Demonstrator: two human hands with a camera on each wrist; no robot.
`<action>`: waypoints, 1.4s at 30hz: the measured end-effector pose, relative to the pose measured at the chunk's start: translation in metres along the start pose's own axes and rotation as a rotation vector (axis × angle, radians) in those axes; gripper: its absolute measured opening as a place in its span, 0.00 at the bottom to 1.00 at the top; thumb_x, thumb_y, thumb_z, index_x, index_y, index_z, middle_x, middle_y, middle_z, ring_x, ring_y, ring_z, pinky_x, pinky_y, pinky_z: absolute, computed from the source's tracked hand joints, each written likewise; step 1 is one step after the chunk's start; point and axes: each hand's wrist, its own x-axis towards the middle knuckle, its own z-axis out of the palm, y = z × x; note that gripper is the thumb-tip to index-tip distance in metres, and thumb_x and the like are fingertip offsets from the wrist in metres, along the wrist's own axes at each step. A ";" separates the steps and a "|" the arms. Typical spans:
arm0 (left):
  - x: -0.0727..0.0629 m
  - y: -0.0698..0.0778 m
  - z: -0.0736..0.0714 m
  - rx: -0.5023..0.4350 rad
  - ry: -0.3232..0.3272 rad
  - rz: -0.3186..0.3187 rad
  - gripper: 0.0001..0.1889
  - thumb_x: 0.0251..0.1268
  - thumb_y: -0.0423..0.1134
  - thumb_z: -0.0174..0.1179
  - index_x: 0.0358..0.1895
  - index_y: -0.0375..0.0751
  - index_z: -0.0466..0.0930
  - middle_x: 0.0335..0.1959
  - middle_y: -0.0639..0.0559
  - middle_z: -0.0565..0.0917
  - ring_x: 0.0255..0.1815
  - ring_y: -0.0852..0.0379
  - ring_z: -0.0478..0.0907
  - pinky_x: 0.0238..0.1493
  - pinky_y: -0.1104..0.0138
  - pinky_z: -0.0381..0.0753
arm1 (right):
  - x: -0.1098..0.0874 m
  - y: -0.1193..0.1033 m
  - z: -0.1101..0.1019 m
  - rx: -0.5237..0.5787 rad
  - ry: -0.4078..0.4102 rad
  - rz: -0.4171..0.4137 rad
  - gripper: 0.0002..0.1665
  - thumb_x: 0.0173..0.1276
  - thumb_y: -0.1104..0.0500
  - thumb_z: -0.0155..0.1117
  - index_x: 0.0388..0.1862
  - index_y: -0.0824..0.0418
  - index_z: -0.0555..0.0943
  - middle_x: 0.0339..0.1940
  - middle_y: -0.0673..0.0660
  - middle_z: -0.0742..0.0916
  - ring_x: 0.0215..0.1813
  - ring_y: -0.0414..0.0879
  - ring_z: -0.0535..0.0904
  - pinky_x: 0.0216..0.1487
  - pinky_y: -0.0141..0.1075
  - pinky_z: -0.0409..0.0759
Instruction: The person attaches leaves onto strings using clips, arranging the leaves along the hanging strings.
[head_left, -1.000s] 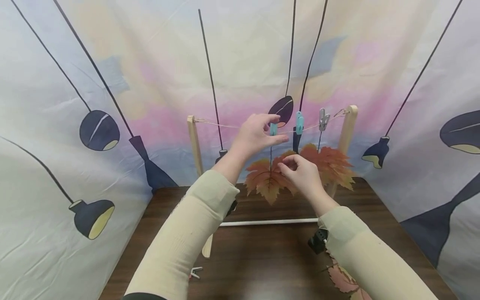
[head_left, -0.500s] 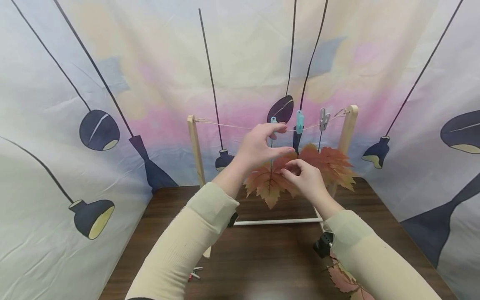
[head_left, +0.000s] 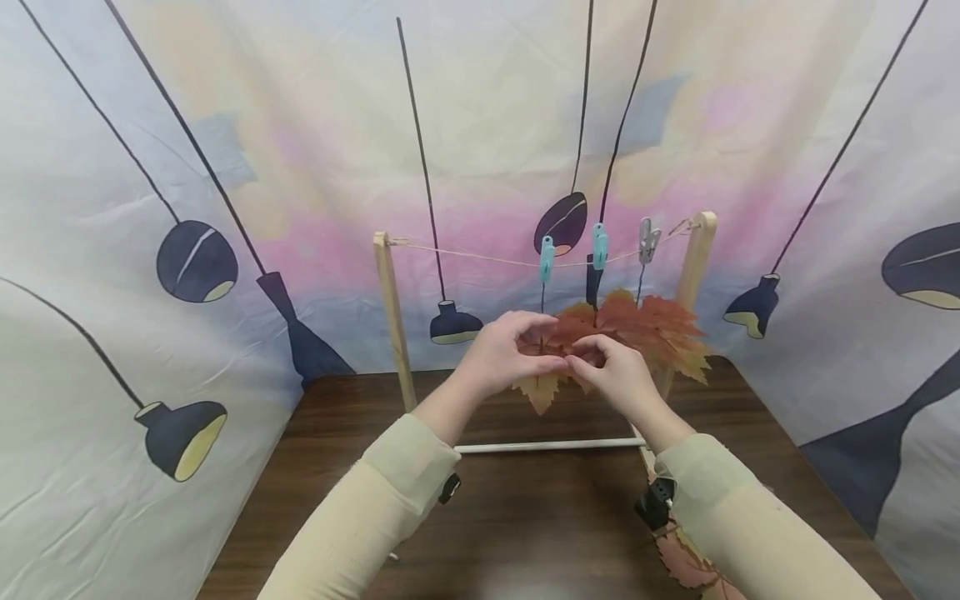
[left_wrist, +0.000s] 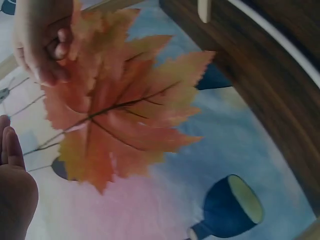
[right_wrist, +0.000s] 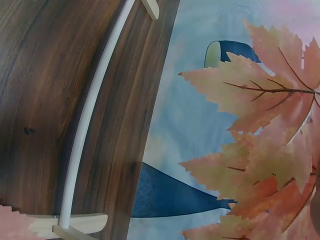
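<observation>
The front leaf [head_left: 541, 390] looks light, flimsy, best held by its stem [head_left: 543, 297]; the left hand [head_left: 497, 354] gapes, and I can't tell whether the right hand [head_left: 621, 373] pinches it.

Printed cloth [head_left: 487, 100] hangs behind the table and along both sides. Ground pale cream and white high up, patchy; pink band [head_left: 345, 258] lower, then blue at table level. Left panel [head_left: 67, 483] creased. Motif: navy pendant lamps with pale yellow openings, thin black cords running up; one lamp [head_left: 178, 437] low at left, another lamp [head_left: 753, 302] right of centre. Table [head_left: 525, 533]: dark brown, wood-grained, back corners rounded, far edge near the cloth. Light soft, diffuse. Pale glare [head_left: 532, 579] on the tabletop, bottom of head view.
</observation>
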 end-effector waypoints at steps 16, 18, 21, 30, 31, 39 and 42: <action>-0.032 -0.033 0.011 -0.079 -0.015 -0.092 0.30 0.51 0.48 0.70 0.57 0.40 0.76 0.51 0.51 0.78 0.52 0.53 0.76 0.53 0.57 0.75 | -0.016 0.008 0.009 0.067 -0.105 -0.084 0.16 0.62 0.51 0.67 0.47 0.55 0.80 0.29 0.47 0.81 0.32 0.43 0.76 0.32 0.39 0.75; -0.036 -0.036 0.012 -0.091 -0.016 -0.102 0.30 0.50 0.48 0.70 0.57 0.39 0.76 0.52 0.51 0.78 0.53 0.53 0.76 0.54 0.57 0.74 | -0.019 0.012 0.010 0.077 -0.129 -0.074 0.17 0.62 0.51 0.67 0.48 0.55 0.80 0.29 0.47 0.80 0.32 0.43 0.76 0.32 0.39 0.75; -0.043 -0.043 0.014 -0.103 -0.020 -0.118 0.30 0.51 0.46 0.71 0.57 0.38 0.76 0.52 0.49 0.78 0.53 0.52 0.76 0.54 0.57 0.74 | -0.025 0.018 0.012 0.078 -0.159 -0.055 0.19 0.62 0.49 0.66 0.49 0.56 0.80 0.29 0.47 0.80 0.32 0.43 0.75 0.32 0.38 0.75; -0.065 -0.070 0.019 -0.060 0.001 -0.172 0.29 0.51 0.48 0.70 0.56 0.39 0.76 0.50 0.47 0.80 0.51 0.53 0.76 0.53 0.56 0.74 | -0.037 0.033 0.011 0.075 -0.206 -0.024 0.21 0.62 0.46 0.66 0.50 0.55 0.80 0.27 0.48 0.79 0.30 0.43 0.74 0.29 0.37 0.72; -0.068 -0.073 0.020 -0.057 0.002 -0.176 0.29 0.51 0.48 0.70 0.56 0.39 0.76 0.50 0.48 0.80 0.52 0.54 0.76 0.53 0.57 0.73 | -0.038 0.036 0.011 0.080 -0.215 -0.017 0.21 0.61 0.46 0.66 0.50 0.54 0.80 0.27 0.48 0.79 0.30 0.43 0.74 0.29 0.37 0.72; -0.097 -0.096 0.022 -0.025 0.019 -0.265 0.26 0.52 0.47 0.70 0.55 0.43 0.77 0.50 0.52 0.80 0.51 0.52 0.76 0.53 0.56 0.73 | -0.050 0.053 0.011 0.097 -0.272 -0.007 0.23 0.60 0.45 0.66 0.52 0.54 0.80 0.27 0.47 0.80 0.29 0.43 0.74 0.28 0.35 0.72; -0.106 -0.103 0.024 -0.055 0.054 -0.251 0.26 0.53 0.44 0.69 0.55 0.39 0.77 0.50 0.48 0.80 0.51 0.49 0.77 0.52 0.53 0.73 | -0.054 0.058 0.010 0.089 -0.280 0.001 0.24 0.60 0.45 0.66 0.52 0.55 0.80 0.27 0.47 0.79 0.29 0.42 0.73 0.28 0.35 0.72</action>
